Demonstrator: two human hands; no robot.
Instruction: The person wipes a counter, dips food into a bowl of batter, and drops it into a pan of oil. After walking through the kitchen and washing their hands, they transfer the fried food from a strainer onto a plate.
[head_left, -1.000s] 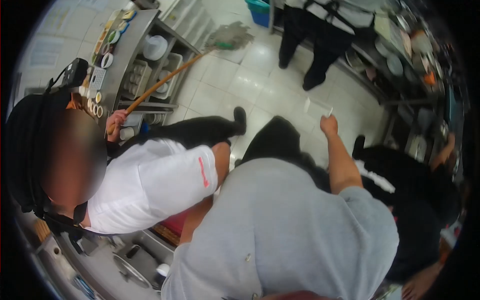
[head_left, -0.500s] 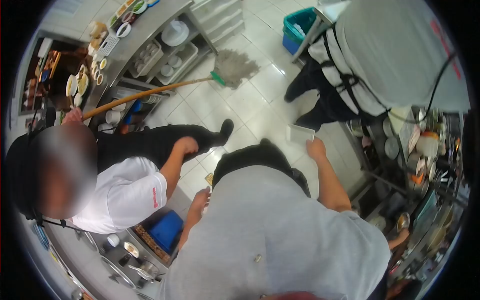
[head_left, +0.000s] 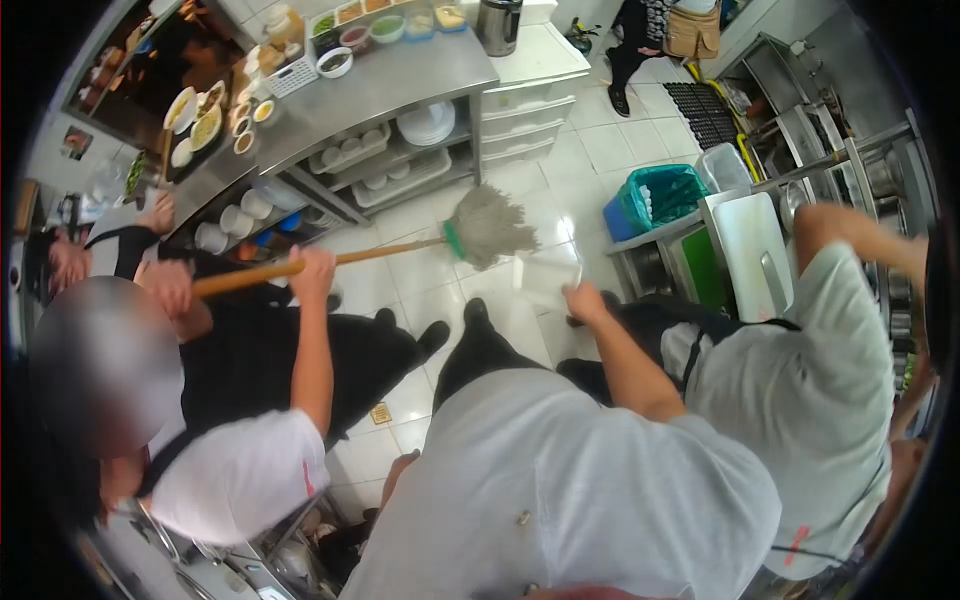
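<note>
My right hand [head_left: 588, 303] is closed on the near edge of a white rectangular plastic container [head_left: 545, 277], held out over the tiled floor in front of me. Past the container lies the grey string head of a mop [head_left: 490, 228]. My left hand [head_left: 402, 465] hangs low beside my grey shirt. Most of it is hidden by my body, so its fingers and anything in them cannot be made out.
At left, a person in a white shirt [head_left: 245, 470] grips the mop's wooden handle [head_left: 245, 279] with both hands. Close at my right stands another person in grey [head_left: 790, 400]. A steel counter [head_left: 390, 80] with food bowls, a blue bin [head_left: 625, 215] and a white cutting board [head_left: 755, 255] lie ahead.
My view has swung to show more of the room ahead. The container in my right hand sits further left, near the mop head. The person at left now has both hands on the handle.
</note>
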